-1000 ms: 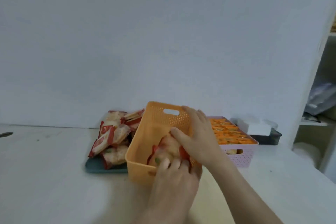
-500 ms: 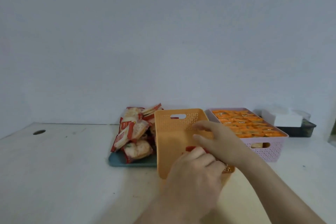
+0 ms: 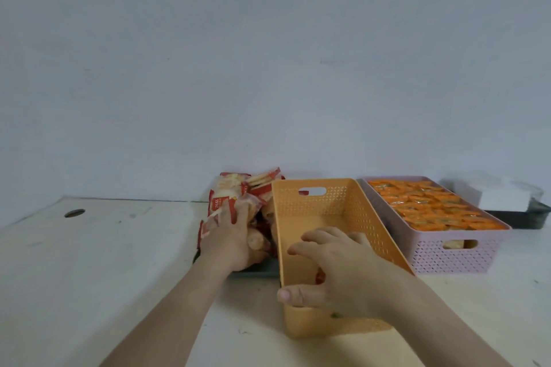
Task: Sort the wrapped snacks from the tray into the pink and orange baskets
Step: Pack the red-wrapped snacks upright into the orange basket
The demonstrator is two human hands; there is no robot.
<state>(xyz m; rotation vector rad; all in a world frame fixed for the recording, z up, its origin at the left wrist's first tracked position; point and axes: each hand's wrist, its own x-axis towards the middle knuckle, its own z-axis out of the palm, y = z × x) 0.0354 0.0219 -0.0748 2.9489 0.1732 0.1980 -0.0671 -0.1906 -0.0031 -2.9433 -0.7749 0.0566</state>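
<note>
head view: the orange basket stands lengthwise in the middle of the white table, its near end close to the table's front edge. along its right wall, just beside it, stands the pink basket, filled to the rim with orange-wrapped snacks. a pale packet shows through the handle slot of the pink basket. on the orange basket's left side, touching or almost touching it, lies a grey-blue tray heaped with red-and-white cracker packets. the heap reaches back toward the table's rear edge and hides most of the tray. the left hand lies on this heap with its fingers curled around some of the packets, and covers the nearer ones. the right hand is over the near end of the orange basket, its fingers loosely spread above the inside and its thumb lying along the near rim at the left corner. it blocks the basket's near floor, where a scrap of red wrapper shows beneath the palm. behind the pink basket, toward the table's rear right corner, a white box sits in a dark tray. a round hole is cut in the table near its rear left. the table is pale and lightly scuffed, and a plain grey-blue wall rises straight from its rear edge.
</note>
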